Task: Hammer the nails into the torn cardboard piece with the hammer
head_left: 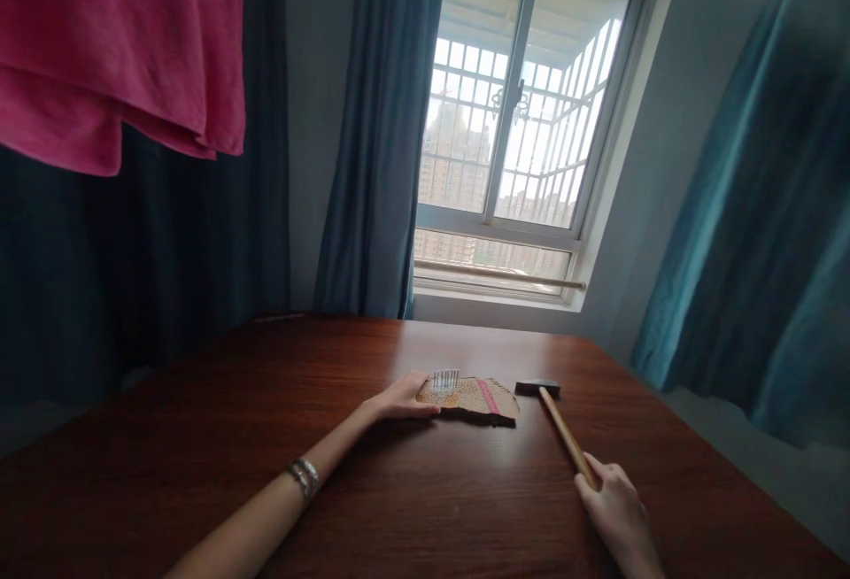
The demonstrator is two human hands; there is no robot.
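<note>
My left hand [402, 397] grips the left end of a wooden board [466, 396], thumb along the near edge and the other fingers at the far side. Many small dots or holes cover the board, and a pink stripe crosses its right part. Several upright nails [445, 378] stand in a row near my left fingers. My right hand [614, 503] is wrapped round the lower handle of a hammer [563, 428]. Its dark head lies close to the tabletop, just right of the board and apart from it.
Both hands are over a glossy brown wooden table [425, 490]. Behind it are a barred window [524, 110] and blue curtains [378, 136]. A pink cloth [133, 48] hangs at the upper left.
</note>
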